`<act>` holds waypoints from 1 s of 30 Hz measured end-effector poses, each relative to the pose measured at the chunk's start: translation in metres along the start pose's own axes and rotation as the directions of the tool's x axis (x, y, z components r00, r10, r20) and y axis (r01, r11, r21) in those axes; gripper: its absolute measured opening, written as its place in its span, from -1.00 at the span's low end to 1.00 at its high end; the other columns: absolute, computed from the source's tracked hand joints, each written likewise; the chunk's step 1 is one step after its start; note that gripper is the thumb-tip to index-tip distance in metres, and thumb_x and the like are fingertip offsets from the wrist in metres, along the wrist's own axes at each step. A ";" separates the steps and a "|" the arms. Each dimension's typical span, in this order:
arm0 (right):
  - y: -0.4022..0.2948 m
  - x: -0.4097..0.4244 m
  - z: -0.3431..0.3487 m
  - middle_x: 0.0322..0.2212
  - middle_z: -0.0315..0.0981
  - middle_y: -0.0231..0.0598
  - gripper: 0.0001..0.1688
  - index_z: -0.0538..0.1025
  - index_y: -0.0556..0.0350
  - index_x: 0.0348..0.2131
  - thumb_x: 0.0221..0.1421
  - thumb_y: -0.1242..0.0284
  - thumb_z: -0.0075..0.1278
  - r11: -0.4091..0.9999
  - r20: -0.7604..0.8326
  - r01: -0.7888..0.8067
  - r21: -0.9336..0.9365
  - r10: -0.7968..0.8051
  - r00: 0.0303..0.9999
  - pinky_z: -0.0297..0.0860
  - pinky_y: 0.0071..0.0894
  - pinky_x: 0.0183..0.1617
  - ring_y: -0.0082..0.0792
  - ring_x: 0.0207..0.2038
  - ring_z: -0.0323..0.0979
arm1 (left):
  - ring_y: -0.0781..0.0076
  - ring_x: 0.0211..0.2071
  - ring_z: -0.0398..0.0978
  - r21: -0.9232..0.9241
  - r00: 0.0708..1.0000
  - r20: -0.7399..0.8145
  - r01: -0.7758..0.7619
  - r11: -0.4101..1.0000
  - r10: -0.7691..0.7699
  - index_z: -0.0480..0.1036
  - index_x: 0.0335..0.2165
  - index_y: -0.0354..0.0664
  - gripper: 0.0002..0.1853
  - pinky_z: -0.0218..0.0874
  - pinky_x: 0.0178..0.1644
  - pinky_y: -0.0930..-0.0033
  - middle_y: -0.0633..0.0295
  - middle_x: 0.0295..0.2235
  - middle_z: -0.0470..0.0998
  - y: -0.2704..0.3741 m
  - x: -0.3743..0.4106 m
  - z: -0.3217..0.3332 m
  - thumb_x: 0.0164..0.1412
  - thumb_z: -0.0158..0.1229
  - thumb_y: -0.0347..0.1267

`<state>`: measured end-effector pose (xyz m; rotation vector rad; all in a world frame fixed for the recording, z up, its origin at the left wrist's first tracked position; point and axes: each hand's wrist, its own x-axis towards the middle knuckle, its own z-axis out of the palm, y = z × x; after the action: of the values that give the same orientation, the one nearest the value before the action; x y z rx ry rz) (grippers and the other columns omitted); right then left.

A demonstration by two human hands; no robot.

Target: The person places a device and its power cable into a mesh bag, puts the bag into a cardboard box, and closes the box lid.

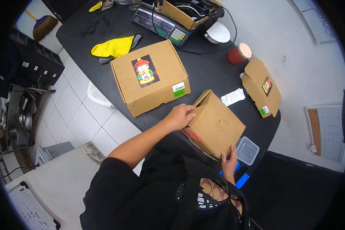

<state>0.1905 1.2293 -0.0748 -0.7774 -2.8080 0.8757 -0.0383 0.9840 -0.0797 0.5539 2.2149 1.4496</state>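
A brown cardboard box (pixel 218 123) is tilted in front of me at the table's near edge, with dark scuffs on its upward face and a red sticker on its near side. My left hand (pixel 178 117) grips the box's left edge beside a flap that stands slightly apart, leaving a dark gap. At the opposite lower corner, the fingers of my right hand (pixel 230 161) hold the same box. A larger closed cardboard box (pixel 164 66) with a cartoon picture and a green label lies just beyond my left hand.
On the black table (pixel 207 72) are a weighing scale (pixel 161 26), yellow-and-grey gloves (pixel 113 49), a white bowl (pixel 218 33), a red jar (pixel 238 54) and paper slips (pixel 233 97). Another cardboard box (pixel 261 89) is by the wall. A clear plastic container (pixel 247 151) sits near my right hand.
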 end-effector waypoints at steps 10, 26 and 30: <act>-0.004 -0.001 -0.007 0.11 0.04 0.14 -0.33 0.25 0.24 0.03 -0.09 0.49 0.10 0.997 0.027 0.035 -0.075 -0.033 0.999 0.07 -0.27 0.19 0.01 0.15 0.07 | 0.06 -0.22 0.33 0.173 0.993 -0.069 0.110 0.979 -0.100 0.43 -0.18 -0.28 -0.62 0.18 -0.12 0.17 -0.03 -0.30 0.36 0.025 -0.018 0.013 0.12 0.04 -0.22; -0.007 0.009 -0.002 -0.03 0.20 0.14 -0.41 0.33 0.27 -0.12 -0.16 0.41 0.16 0.996 -0.055 0.024 -0.085 -0.028 0.998 0.18 -0.23 0.09 0.06 0.03 0.20 | 0.01 -0.09 0.33 0.450 0.992 -0.044 0.126 0.884 -0.120 0.24 -0.01 -0.24 -0.40 0.19 -0.07 0.08 -0.09 -0.12 0.37 0.048 0.028 0.028 0.09 0.01 -0.05; -0.014 0.011 -0.007 -0.14 0.28 0.06 -0.46 0.34 0.25 -0.20 -0.18 0.39 0.18 0.997 -0.036 0.027 -0.067 -0.029 0.999 0.23 -0.20 0.00 0.06 -0.06 0.25 | -0.02 -0.18 0.44 0.555 0.953 0.110 0.176 0.813 -0.282 0.39 -0.16 -0.36 -0.40 0.25 -0.10 0.12 -0.13 -0.27 0.48 0.066 0.064 0.018 0.11 -0.05 0.01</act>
<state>0.1767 1.2283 -0.0612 -0.7528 -2.8214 0.7599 -0.0751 1.0571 -0.0343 0.5420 2.4261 0.6044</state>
